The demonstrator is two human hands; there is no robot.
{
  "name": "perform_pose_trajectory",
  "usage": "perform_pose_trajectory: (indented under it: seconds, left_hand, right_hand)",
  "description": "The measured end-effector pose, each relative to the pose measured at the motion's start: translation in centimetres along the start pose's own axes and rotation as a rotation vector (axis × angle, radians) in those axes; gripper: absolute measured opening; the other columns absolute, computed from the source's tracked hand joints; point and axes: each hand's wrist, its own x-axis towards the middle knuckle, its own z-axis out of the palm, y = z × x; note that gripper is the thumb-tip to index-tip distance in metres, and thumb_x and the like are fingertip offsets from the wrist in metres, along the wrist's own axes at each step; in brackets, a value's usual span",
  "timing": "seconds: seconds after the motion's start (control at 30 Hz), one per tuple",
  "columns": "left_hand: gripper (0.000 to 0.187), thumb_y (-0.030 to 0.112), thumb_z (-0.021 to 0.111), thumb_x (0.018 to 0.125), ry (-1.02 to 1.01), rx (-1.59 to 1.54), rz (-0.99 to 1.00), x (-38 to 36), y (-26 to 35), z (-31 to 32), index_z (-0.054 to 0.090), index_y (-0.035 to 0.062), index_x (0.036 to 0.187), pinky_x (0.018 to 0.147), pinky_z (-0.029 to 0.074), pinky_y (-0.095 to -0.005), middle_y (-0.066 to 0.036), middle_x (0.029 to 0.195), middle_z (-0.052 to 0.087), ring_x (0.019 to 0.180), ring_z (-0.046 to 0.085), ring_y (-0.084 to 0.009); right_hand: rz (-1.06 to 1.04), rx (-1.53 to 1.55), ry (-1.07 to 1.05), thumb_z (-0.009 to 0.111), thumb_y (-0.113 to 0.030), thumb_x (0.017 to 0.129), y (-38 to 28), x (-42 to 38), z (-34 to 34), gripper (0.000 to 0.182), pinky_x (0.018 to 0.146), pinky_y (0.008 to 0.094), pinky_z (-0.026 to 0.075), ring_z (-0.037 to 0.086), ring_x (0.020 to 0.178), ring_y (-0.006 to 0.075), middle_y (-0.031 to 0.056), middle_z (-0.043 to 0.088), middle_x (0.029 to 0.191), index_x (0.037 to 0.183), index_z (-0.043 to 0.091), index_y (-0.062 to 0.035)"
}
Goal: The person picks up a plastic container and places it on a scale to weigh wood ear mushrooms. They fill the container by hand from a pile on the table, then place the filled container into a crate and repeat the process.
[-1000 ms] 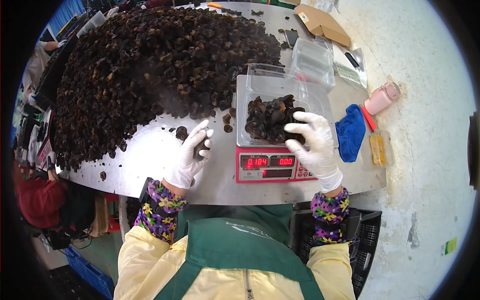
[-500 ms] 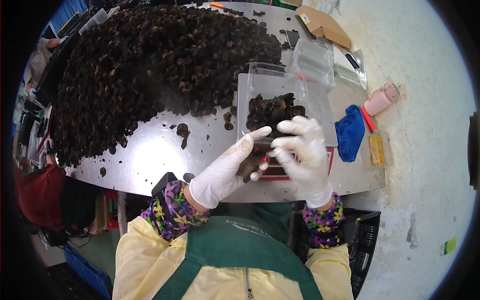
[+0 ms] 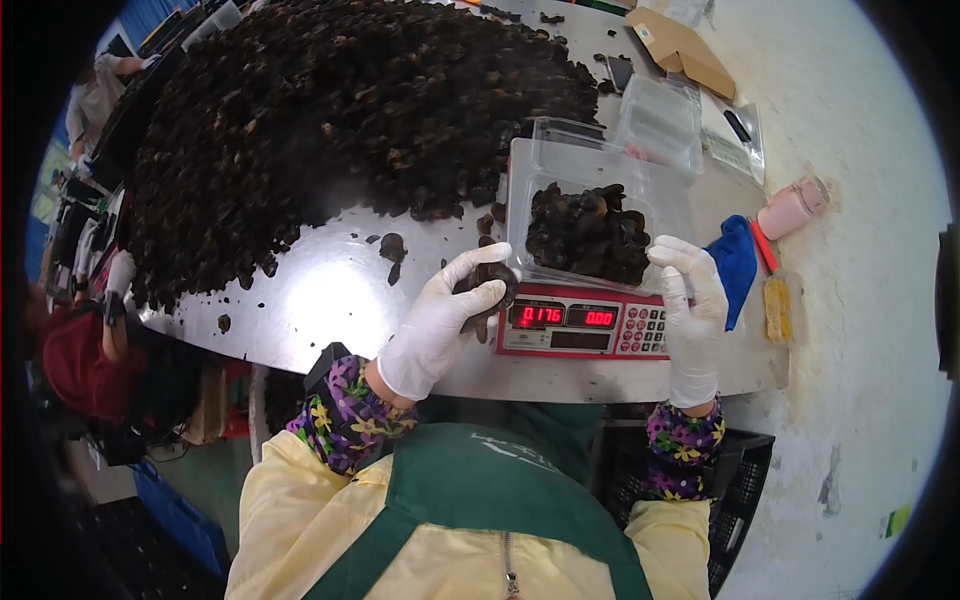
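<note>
My left hand, in a white glove, is closed on a few dark brown mushrooms pinched between thumb and fingers. It is at the front left corner of a red-fronted digital scale, whose lit display reads 0.176 and 0.00. On the scale's plate sits a clear plastic box with a heap of dark mushrooms inside. My right hand, also gloved, is at the box's front right corner, fingers bent and apart, nothing visible in them.
A large mushroom pile covers the left and back of the metal table. Stacked clear boxes, a cardboard piece, a blue cloth, a pink bottle and a yellow-filled container line the right. Other people work at far left.
My hands have drawn apart; the right moved rightwards off the scale's front, uncovering the display. The mushrooms stay in my left hand. The view has shifted slightly.
</note>
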Motion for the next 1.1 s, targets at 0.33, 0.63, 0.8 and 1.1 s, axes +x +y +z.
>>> perform_pose_trajectory:
  seconds: [0.33, 0.63, 0.8, 1.1]
  left_hand:
    - [0.019, 0.032, 0.063, 0.100, 0.104, -0.095, -0.071, 0.5, -0.4, -1.1, 0.060, 0.0148, 0.093, 0.059, 0.047, -0.0260, -0.001, 0.081, 0.060, 0.074, 0.060, -0.0152]
    - [0.021, 0.016, 0.061, 0.099, 0.174, 0.118, -0.110, 2.1, 0.5, 1.8, 0.065, 0.0073, 0.117, 0.058, 0.045, -0.0214, 0.001, 0.078, 0.062, 0.067, 0.055, -0.0056]
    - [0.019, 0.023, 0.062, 0.098, 0.123, 0.142, -0.092, 2.5, 0.3, 1.6, 0.067, 0.0068, 0.107, 0.055, 0.044, -0.0219, 0.003, 0.077, 0.062, 0.064, 0.056, -0.0063]
    - [0.035, 0.041, 0.066, 0.094, 0.026, 0.362, 0.010, 4.4, 0.1, 1.2, 0.068, 0.0065, 0.092, 0.063, 0.044, -0.0245, 0.001, 0.081, 0.061, 0.072, 0.054, -0.0065]
  right_hand:
    - [0.523, 0.494, 0.045, 0.052, -0.016, 0.102, 8.8, 5.9, -0.4, 0.027, 0.099, 0.0362, 0.048, 0.059, 0.116, 0.0209, 0.0083, 0.063, 0.124, 0.124, 0.062, -0.0030]
    - [0.946, 1.222, -0.287, 0.047, -0.036, 0.105, 16.2, 10.7, 1.3, 0.049, 0.082, 0.0357, 0.057, 0.065, 0.104, 0.0252, 0.0202, 0.061, 0.129, 0.142, 0.047, -0.0040]
    - [0.565, 1.294, -0.515, 0.035, -0.031, 0.109, 14.9, 10.8, 0.1, 0.045, 0.086, 0.0294, 0.052, 0.063, 0.104, 0.0167, 0.0116, 0.060, 0.139, 0.139, 0.051, -0.0021]
    - [0.241, 0.117, -0.191, 0.054, -0.009, 0.101, 6.3, -2.1, -0.5, 0.036, 0.105, 0.0352, 0.043, 0.057, 0.119, 0.0222, 0.0143, 0.049, 0.144, 0.136, 0.052, 0.0016]
